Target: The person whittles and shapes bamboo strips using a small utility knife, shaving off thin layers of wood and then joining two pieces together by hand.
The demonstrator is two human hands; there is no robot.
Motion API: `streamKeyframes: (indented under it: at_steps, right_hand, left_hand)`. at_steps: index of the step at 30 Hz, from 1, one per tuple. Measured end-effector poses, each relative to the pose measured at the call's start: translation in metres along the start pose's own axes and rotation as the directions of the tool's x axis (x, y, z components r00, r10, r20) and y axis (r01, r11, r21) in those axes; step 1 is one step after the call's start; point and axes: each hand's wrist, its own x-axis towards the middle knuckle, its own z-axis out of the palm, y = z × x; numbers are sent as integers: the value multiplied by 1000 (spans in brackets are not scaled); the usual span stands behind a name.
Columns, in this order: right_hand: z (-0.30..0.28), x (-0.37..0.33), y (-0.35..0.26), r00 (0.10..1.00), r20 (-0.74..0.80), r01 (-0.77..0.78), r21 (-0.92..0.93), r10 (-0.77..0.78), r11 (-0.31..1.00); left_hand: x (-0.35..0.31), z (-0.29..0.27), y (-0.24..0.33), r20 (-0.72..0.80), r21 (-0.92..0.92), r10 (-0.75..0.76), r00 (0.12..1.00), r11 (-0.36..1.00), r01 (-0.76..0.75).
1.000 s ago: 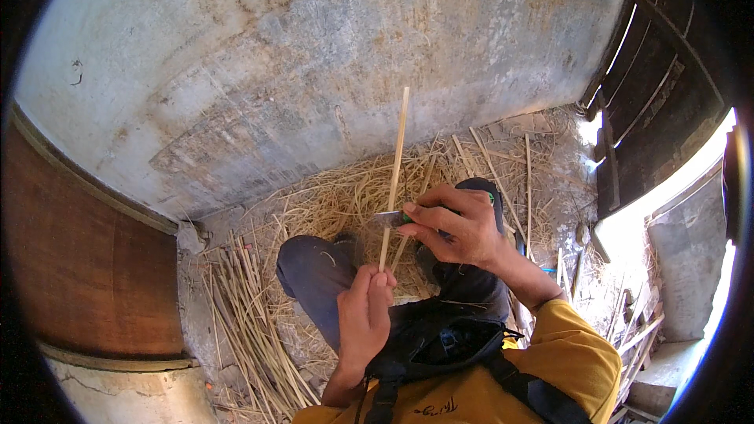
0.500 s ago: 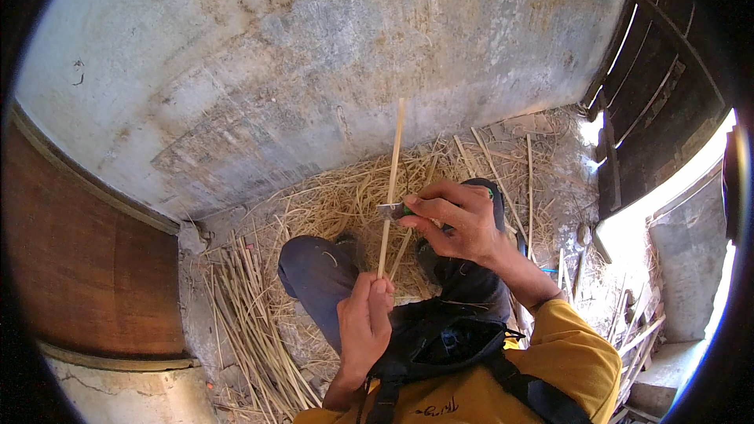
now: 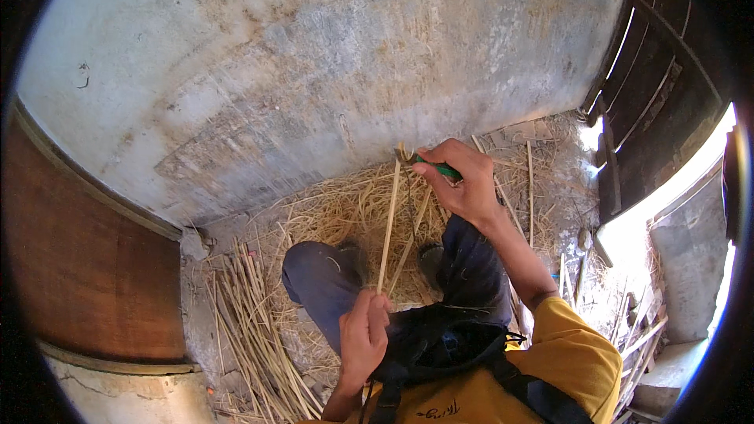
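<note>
My left hand (image 3: 364, 336) is closed round the near end of a thin pale bamboo strip (image 3: 389, 228), which points away from me between my knees. In my right hand (image 3: 469, 184) is a small green-handled knife (image 3: 442, 169), gripped with the fingers wrapped round the handle. Its blade, partly hidden by the fingers, meets the strip close to the far end. A curl of peeled bamboo stands up at that end.
Pale shavings (image 3: 338, 204) are heaped on the floor between my legs and the stained wall (image 3: 330, 71). Several long strips (image 3: 251, 322) lie in a pile at left, beside a brown wooden panel (image 3: 94, 259). More sticks (image 3: 640, 345) lie at right. A black bag (image 3: 448, 345) rests on my lap.
My right hand has slid the knife away from me along the strip, from its middle to near its far end. A curl has risen there. The left hand keeps its hold in nearly the same spot.
</note>
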Motion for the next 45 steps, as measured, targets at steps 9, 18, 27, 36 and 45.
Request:
streamKeyframes:
  at_steps: [9, 18, 27, 36, 45]
  right_hand:
    - [-13, 15, 42, 864, 30, -484, 327, 503, 812]
    - [-11, 3, -11, 755, 446, -656, 520, 481, 547]
    - [-19, 9, -10, 743, 374, -646, 618, 555, 448]
    - [-21, 7, 3, 769, 389, -584, 751, 507, 309]
    - [-23, 0, 3, 790, 369, -594, 661, 490, 458]
  left_hand:
    - [-14, -1, -7, -14, 30, -2, 1000, 1000, 3]
    - [0, -5, -15, 16, 1, 13, 1000, 1000, -13]
    - [8, -11, -19, -137, -277, -12, 991, 961, -27]
    - [20, -20, -17, -139, -204, 24, 990, 978, -53]
    - [55, -10, 28, -188, 242, 323, 928, 931, -275]
